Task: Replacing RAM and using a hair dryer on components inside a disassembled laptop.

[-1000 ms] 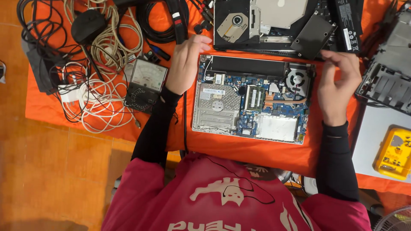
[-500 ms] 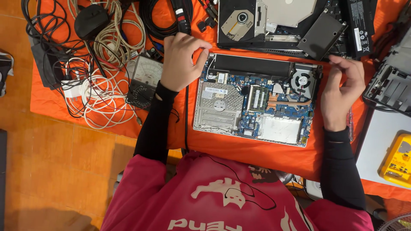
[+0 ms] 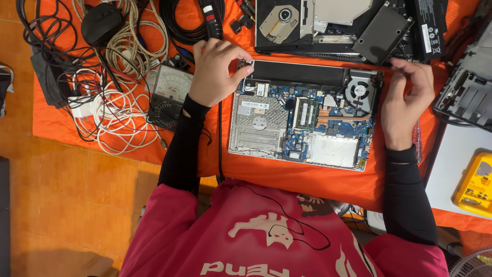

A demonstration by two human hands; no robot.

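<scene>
The left hand's fingertips [image 3: 245, 62] pinch at the top left corner of an opened laptop base [image 3: 302, 115], the left hand [image 3: 215, 72] curled over that edge. The right hand [image 3: 407, 100] rests against the base's right edge beside the cooling fan [image 3: 359, 92], fingers bent loosely; whether they grip anything I cannot tell. The base lies flat on an orange cloth [image 3: 287, 179], its shell holding a blue circuit board, a memory stick [image 3: 306, 113] and a silver plate [image 3: 259, 125]. Just above it lies a second dismantled laptop shell holding an optical drive [image 3: 284, 20] and a dark drive [image 3: 382, 33]. Left of the left hand sits an analogue meter [image 3: 166, 95], touching a tangle of white cables [image 3: 110, 102]. A yellow device [image 3: 476, 184] lies well right. Bare cloth runs below the base.
</scene>
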